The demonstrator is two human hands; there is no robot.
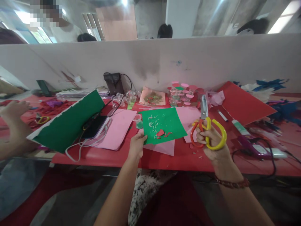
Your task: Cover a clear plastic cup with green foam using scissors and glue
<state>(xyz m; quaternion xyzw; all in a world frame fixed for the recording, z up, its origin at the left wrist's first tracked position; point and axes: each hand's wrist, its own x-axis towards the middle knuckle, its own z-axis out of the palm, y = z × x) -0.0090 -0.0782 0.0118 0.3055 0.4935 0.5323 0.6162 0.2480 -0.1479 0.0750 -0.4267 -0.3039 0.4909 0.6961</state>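
Note:
My left hand [137, 146] pinches the lower left corner of a green sheet [177, 127], thumb on top. Red scraps [160, 133] and several pale shavings [152, 123] lie on that sheet. In my right hand [213, 141] is a pair of scissors [204, 108] with one red and one yellow handle loop, blades pointing up and looking closed together. The scissors are held to the right of the green sheet, apart from it. Pink sheets [188, 114] lie partly under the green one. Just beyond my left hand stand small clear round cups [139, 124].
A phone [96, 127] with a white cable rests on pink paper [119, 131] to the left. Green board [70, 122] and red board [246, 102] stand tilted on either side. A co-worker's hand [15, 111] is at far left. A purple device [256, 149] sits right.

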